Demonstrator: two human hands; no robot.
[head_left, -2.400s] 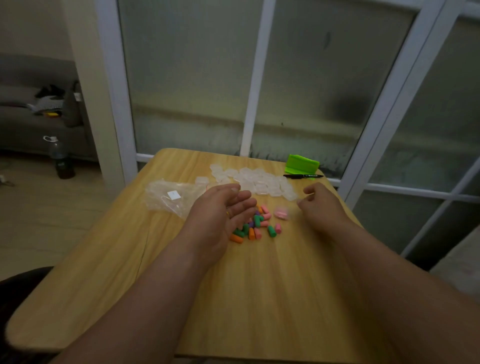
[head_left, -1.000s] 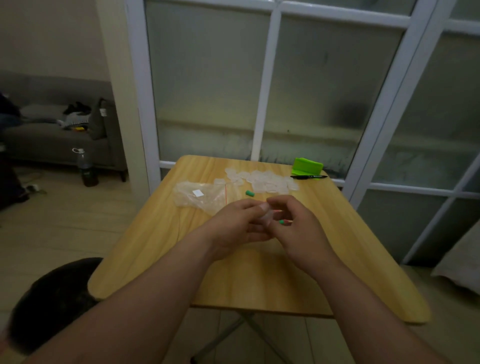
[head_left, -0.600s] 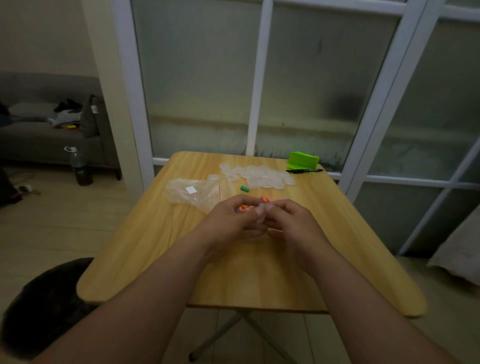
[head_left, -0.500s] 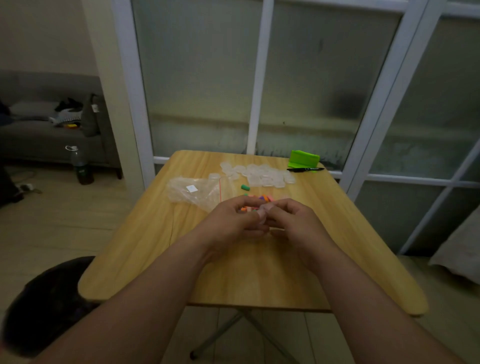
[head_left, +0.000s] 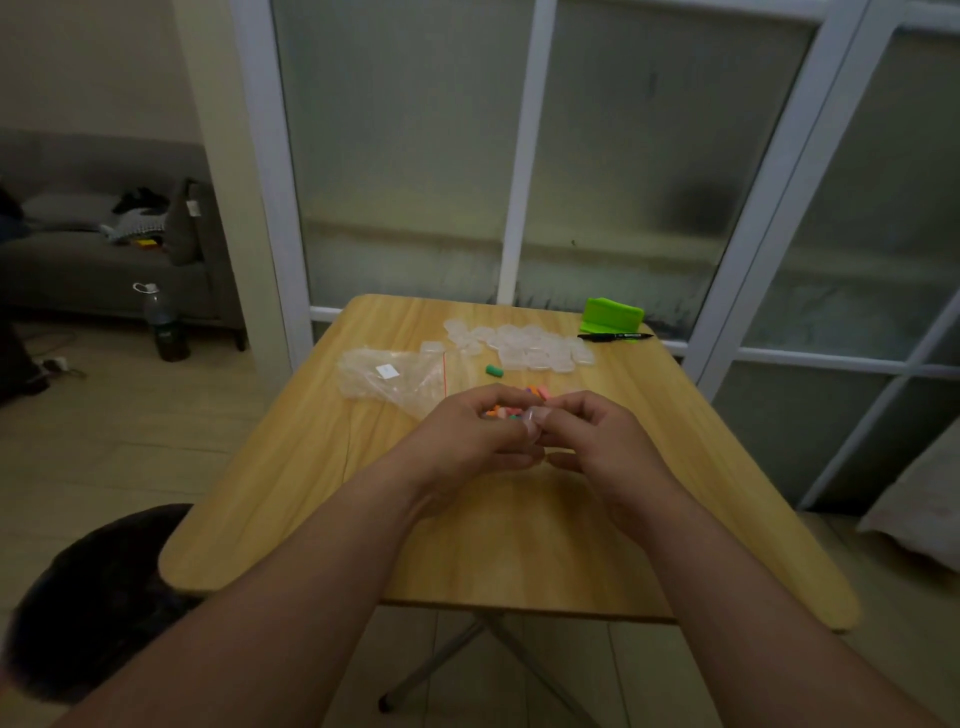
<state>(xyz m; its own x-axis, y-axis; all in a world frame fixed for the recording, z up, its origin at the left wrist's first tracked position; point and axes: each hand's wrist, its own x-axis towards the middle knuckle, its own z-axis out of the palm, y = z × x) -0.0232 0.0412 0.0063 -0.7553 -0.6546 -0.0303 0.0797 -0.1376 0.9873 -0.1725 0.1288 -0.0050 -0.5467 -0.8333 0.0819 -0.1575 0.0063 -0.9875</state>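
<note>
My left hand (head_left: 467, 436) and my right hand (head_left: 597, 439) meet over the middle of the wooden table (head_left: 519, 545). Together their fingertips pinch a small clear plastic case (head_left: 531, 415), mostly hidden by the fingers. Just beyond the hands lies a heap of small coloured earplugs (head_left: 535, 391), orange, pink and green, partly covered by my fingers. One green earplug (head_left: 494, 370) lies apart, farther back. A pile of several clear plastic cases (head_left: 524, 345) sits near the far edge.
A crumpled clear zip bag (head_left: 389, 379) lies left of the hands. A green holder (head_left: 610, 314) and a black pen (head_left: 615, 337) sit at the far right corner. Glass doors stand behind the table. A sofa (head_left: 78, 260) and a bottle (head_left: 163, 325) are at left.
My hands came together from apart and took up a small clear case between their fingertips. The view pulled back from the table. Over the last half second the hands barely moved.
</note>
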